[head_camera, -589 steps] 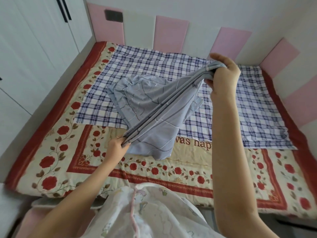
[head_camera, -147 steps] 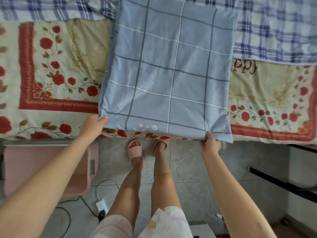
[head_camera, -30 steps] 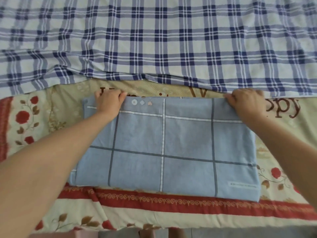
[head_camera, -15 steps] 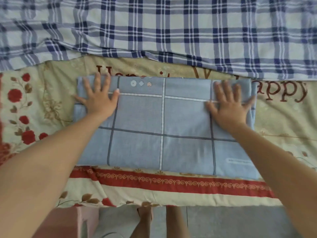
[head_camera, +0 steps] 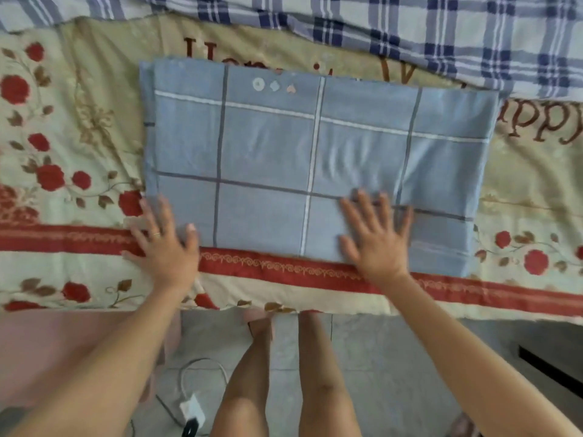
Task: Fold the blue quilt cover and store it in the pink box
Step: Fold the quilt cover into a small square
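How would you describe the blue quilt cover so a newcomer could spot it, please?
Start at the floral bedspread. Near its front edge lies the blue quilt cover, a flat folded rectangle. Unlike the plaid sheet behind, it is pale with sparse thin lines.

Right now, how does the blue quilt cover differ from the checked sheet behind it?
The blue quilt cover is folded into a neat rectangle; the checked sheet lies spread, its edge rumpled. The quilt cover is pale blue with thin lines; the sheet is white with dark blue checks. Both lie on the flowered blanket.
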